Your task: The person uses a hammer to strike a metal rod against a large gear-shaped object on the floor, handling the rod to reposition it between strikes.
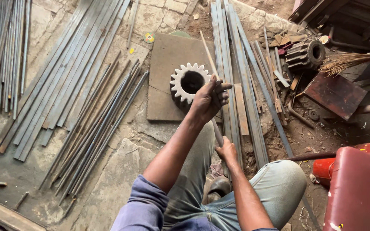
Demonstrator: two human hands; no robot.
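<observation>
Far left: flat steel strips fanned out on the stone floor, thinner round rods just beside them. Centre: white-toothed gear standing on a flat steel plate. My left hand is closed around a thin rod high up, right in front of the gear. My right hand grips the same rod lower down, over my knees. Rod runs tilted, top end leaning away over the plate. Right: more long strips, a dark second gear, broom, red seat.
</observation>
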